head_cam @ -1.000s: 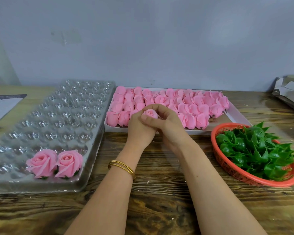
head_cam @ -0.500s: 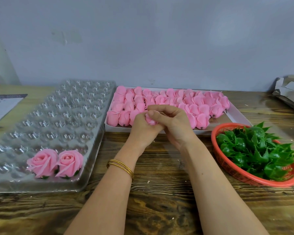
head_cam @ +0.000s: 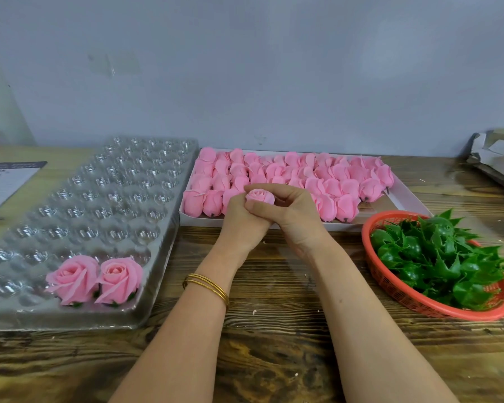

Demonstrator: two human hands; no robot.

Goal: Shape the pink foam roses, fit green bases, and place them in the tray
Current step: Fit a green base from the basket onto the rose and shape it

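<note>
Rose (head_cam: pixel 259 196) upright, bloom upward, amid curled fingers (head_cam: pixel 282 189)

light: soft, even | shadows: faint | blur: slight | edges: wide-angle bowing

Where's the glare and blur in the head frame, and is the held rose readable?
Head view: glare speckles the cups of the clear tray. Head view: blur smears the tray's left side and the near rim of the red basket. Head view: the rose, gripped by left hand and right hand, is sharp and evenly lit.
</note>
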